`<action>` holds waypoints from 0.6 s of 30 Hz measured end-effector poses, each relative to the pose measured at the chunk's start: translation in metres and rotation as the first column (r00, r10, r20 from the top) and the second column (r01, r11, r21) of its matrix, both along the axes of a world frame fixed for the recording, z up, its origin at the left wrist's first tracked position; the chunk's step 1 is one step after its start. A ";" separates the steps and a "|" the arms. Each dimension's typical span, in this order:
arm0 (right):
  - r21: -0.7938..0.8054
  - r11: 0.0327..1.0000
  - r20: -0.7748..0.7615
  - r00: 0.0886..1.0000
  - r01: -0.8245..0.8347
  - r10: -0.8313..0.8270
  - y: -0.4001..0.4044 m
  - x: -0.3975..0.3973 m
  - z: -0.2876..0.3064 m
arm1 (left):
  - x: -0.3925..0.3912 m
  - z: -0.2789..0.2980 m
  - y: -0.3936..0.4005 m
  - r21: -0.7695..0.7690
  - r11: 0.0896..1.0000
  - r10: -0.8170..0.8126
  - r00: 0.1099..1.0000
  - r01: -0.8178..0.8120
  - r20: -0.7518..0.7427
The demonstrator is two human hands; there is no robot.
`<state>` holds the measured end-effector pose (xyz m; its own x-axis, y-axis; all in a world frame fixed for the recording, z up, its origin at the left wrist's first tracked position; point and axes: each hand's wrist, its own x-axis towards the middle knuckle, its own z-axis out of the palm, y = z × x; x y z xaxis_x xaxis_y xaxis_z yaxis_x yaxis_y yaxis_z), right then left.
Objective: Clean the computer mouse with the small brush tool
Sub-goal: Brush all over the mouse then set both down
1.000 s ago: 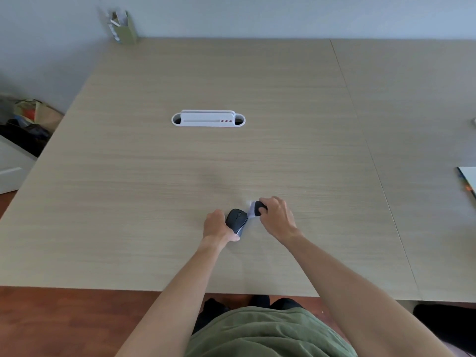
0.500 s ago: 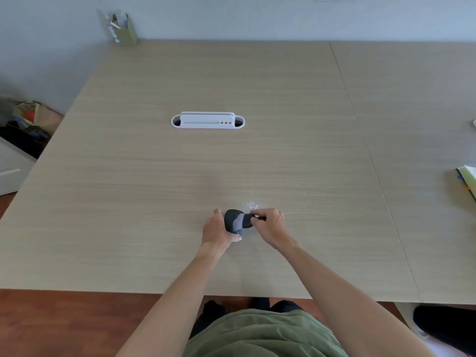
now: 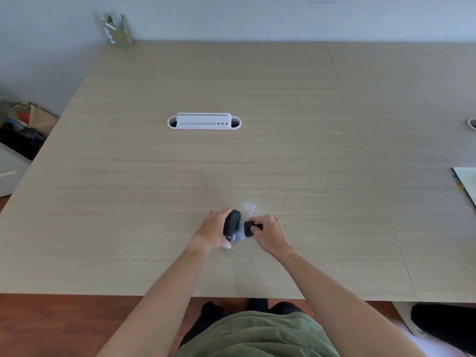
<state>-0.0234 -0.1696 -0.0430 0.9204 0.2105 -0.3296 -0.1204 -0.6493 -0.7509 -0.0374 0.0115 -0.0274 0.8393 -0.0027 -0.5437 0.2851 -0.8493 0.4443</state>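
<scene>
So the person's got the black computer mouse (image 3: 231, 226) sitting near the front edge of the tabletop (image 3: 128, 202), roughly mid-width, and the left hand (image 3: 215, 231) is wrapped around its left side, fingers curled over the top, tipping it up a bit on its edge so the right flank faces out. The right hand (image 3: 268, 231) is pinched tight on the small brush tool (image 3: 249, 228), and the pale blurry bristle end is pressed right against the mouse's right side. A second ago the brush was up by the far end of the mouse, then it swept in over the top, and now it's dropped lower and nearer, working along the side seam, with the mouse rolled further over than before. To me that reads as mid-scrub, moving from the top shell to the side, so probably the underside and the wheel gap are still to do. There's a little scatter of white specks (image 3: 249, 206) on the tabletop just beyond the mouse, likely brushed-off crud, though it's too small to say for sure. Further back toward the middle of the tabletop sits a white cable-port insert (image 3: 204, 121), and a pen holder (image 3: 119, 30) is at the far left corner.
</scene>
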 end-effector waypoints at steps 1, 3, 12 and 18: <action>-0.033 0.998 0.031 0.998 0.051 -0.050 -0.001 0.001 -0.002 | 0.000 -0.001 0.000 -0.005 1.000 0.003 1.000 -0.003 0.002; -0.054 0.993 0.076 0.992 0.106 -0.102 -0.004 0.002 -0.004 | 0.000 -0.002 -0.001 -0.012 1.000 0.009 1.000 -0.009 0.008; -0.024 0.990 0.131 0.983 0.136 -0.131 -0.004 0.009 -0.004 | 0.000 -0.005 -0.004 -0.048 0.996 0.074 0.997 -0.073 0.021; 0.072 0.997 -0.030 0.999 -0.032 0.034 0.010 0.019 0.006 | 0.000 -0.003 -0.014 -0.081 0.966 0.249 0.968 -0.245 0.040</action>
